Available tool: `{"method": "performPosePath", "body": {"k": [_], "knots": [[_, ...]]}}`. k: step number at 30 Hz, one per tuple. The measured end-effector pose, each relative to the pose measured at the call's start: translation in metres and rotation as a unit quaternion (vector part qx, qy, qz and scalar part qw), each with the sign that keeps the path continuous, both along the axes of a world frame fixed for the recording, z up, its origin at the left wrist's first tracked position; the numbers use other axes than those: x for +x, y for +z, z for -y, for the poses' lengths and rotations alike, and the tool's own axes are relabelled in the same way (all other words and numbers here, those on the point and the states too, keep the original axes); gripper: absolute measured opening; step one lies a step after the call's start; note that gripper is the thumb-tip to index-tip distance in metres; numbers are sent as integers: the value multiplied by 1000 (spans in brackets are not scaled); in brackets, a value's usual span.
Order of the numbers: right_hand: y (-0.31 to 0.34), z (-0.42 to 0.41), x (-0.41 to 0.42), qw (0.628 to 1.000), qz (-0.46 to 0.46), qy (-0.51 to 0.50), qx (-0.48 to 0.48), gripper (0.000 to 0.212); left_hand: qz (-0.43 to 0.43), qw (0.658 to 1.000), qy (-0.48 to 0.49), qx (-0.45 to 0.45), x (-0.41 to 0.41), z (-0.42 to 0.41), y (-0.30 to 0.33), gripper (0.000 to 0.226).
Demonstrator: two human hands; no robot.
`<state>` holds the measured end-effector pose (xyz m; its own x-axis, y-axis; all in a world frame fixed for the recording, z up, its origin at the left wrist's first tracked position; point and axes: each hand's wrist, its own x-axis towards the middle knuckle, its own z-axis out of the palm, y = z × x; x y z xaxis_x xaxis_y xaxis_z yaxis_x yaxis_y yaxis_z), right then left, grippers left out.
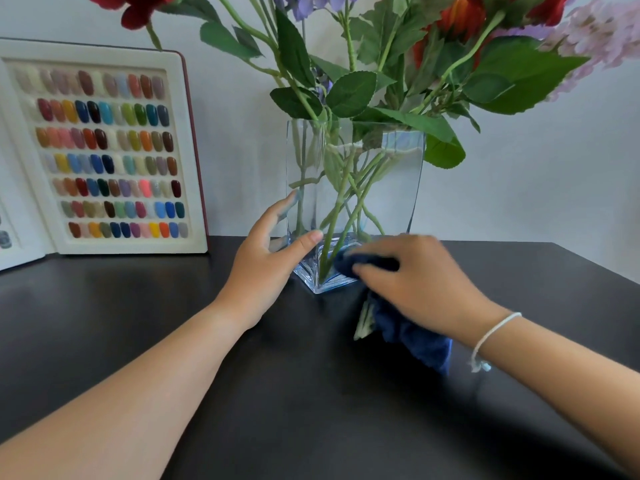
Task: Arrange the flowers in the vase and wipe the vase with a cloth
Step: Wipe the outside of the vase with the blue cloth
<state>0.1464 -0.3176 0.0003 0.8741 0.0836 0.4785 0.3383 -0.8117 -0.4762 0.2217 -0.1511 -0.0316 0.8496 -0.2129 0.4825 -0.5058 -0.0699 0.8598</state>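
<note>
A clear square glass vase [391, 188] stands on the dark table [277, 393], one corner turned toward me. Flowers [353, 91] with green stems and leaves, red, purple and pink blooms, stand in it. My left hand [266, 265] cups the vase's lower left side, thumb on the front face and fingers against the left wall. My right hand [412, 275] presses a dark blue cloth [412, 334] against the vase's lower right face near the base. Part of the cloth hangs below my palm onto the table.
An open white display book of coloured nail samples [104, 150] leans against the wall at the back left. A pale wall runs behind the table. A white string bracelet [491, 337] is on my right wrist.
</note>
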Motion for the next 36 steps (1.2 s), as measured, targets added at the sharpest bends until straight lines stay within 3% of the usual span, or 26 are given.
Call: {"method": "performPosePath", "body": {"k": [4, 8, 19, 29, 36], "knots": [[17, 19, 4, 969, 117, -32, 214, 30, -13, 1000, -4, -16, 3, 0, 1, 54], [24, 23, 20, 958, 234, -75, 148, 22, -13, 999, -6, -34, 5, 0, -1, 43], [-19, 6, 20, 992, 125, -22, -26, 31, -16, 1000, 5, -24, 5, 0, -4, 52], [-16, -1, 17, 979, -21, -28, -201, 26, -21, 1000, 9, -16, 4, 0, -3, 51], [-14, 1, 22, 980, -46, -4, -194, 26, -30, 999, 4, -20, 3, 0, -1, 51]]}}
